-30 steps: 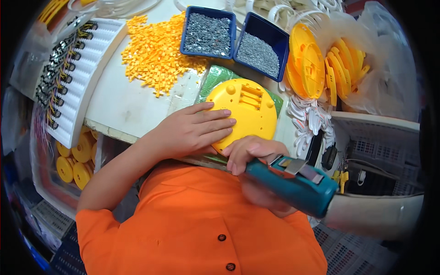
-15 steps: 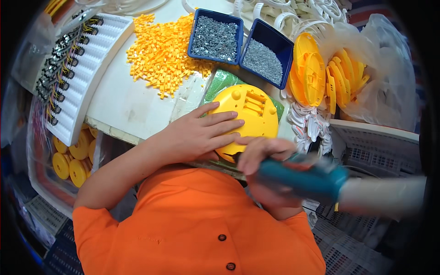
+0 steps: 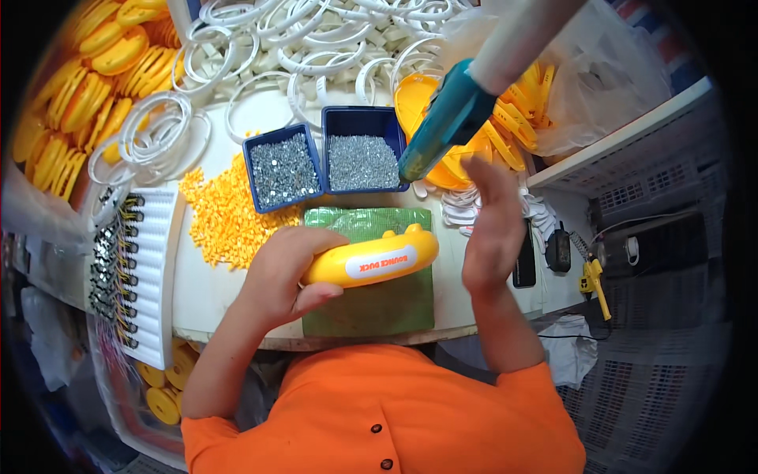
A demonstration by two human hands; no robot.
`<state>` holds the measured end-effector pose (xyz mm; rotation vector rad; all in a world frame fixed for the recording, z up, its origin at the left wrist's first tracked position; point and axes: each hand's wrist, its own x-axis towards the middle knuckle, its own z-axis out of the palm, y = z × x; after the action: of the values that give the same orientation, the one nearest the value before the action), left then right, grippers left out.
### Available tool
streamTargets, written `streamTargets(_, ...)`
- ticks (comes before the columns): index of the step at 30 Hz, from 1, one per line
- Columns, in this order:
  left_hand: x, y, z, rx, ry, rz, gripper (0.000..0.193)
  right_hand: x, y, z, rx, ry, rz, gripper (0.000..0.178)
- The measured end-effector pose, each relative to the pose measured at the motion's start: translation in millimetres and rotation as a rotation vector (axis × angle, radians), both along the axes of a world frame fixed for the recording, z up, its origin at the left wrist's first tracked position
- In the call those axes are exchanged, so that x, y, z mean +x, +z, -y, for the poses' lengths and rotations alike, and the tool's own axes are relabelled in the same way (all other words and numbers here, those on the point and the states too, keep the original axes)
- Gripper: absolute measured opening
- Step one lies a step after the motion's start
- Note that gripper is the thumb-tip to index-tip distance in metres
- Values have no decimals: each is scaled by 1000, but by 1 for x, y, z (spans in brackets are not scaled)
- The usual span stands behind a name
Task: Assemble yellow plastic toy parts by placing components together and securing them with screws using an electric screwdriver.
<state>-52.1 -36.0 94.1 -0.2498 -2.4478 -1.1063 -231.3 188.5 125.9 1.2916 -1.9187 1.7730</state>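
Observation:
My left hand [image 3: 278,272] grips one end of a round yellow plastic toy base [image 3: 375,265]. The base is tipped on edge over a green mat [image 3: 371,308], so a white label on its side faces up. My right hand [image 3: 493,229] is raised on the right, slightly blurred, fingers extended and holding nothing. Just beyond it hangs a teal power screwdriver [image 3: 444,122] on a pale tube, its tip beside the blue bin of small screws [image 3: 362,162]. A second blue bin [image 3: 284,170] holds other small metal parts.
Small yellow pieces [image 3: 225,217] are heaped left of the bins, beside a white foam tray [image 3: 150,276] of wired parts. White rings [image 3: 308,47] pile up at the back. Yellow shells [image 3: 95,87] fill the far left. A black phone [image 3: 524,257] lies at the right.
My right hand has let go of the screwdriver, which now hangs farther back. My left hand has gone from pressing the flat base to holding it tipped up. The view has shifted too.

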Motion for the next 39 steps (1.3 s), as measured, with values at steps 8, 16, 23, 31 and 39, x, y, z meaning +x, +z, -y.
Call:
streamTargets(8,28,4,-15,-319,-113,-120,45,29,-48,-41,233,329,-103,81)
streamTargets(16,83,-47,-45,-493,-87,-212,19,39,-53,-56,202,131,323,75)
streamTargets(23,128,1,-19,-12,227,-213,44,62,-81,-31,-22,203,225,62)
streamTargets(31,388,-67,12,697,1739,-839,42,106,-73,29,333,663,72,30)
streamTargets(39,496,-185,-12,842,2378,487,49,167,-74,99,711,904,-348,34)
